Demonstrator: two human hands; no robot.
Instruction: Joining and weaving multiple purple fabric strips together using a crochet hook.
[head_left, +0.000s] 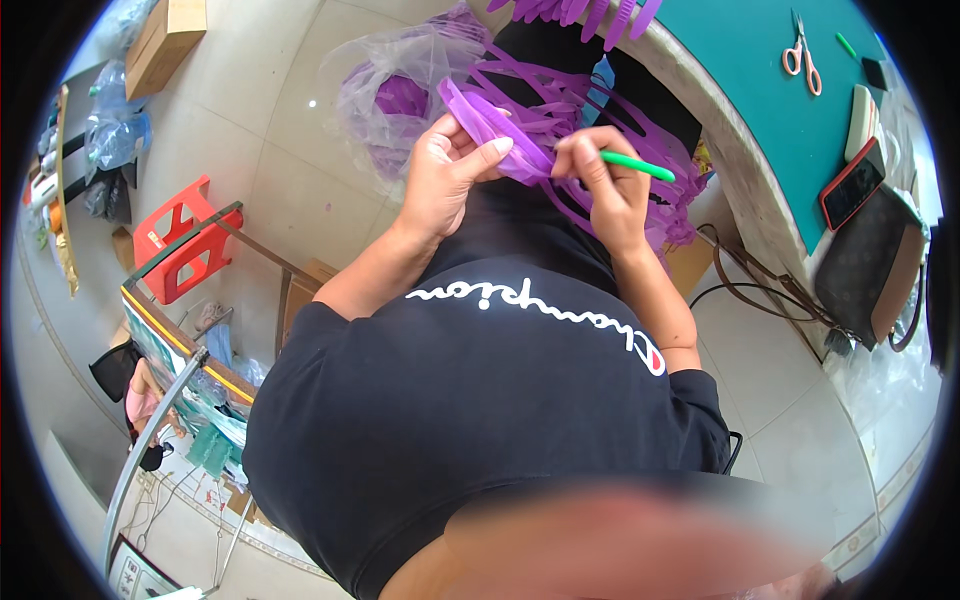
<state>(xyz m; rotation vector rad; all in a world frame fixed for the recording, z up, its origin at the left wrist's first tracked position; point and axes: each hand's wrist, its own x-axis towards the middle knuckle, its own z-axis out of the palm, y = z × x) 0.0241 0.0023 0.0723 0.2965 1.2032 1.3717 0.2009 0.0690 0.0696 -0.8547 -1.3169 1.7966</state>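
Note:
My left hand (447, 172) is closed on one end of a soft purple strip-like piece (493, 127), thumb on top and fingers beneath. At the other end of that piece, my right hand (608, 188) is closed round a slim green-handled tool (640, 165). The tool's working tip is hidden by my fingers, so I cannot tell its kind. Many similar purple strips (660, 205) lie tangled over my lap, beyond and beside my hands. A blue tag-like piece (599, 88) lies among them.
A clear plastic bag (362, 75) with purple pieces lies beyond my left hand. The teal table (735, 60) at right carries scissors (800, 58), a red-edged phone (852, 183) and more purple strips. A dark bag (868, 270) hangs near it. A red stool (186, 240) and another person (145, 400) are at left.

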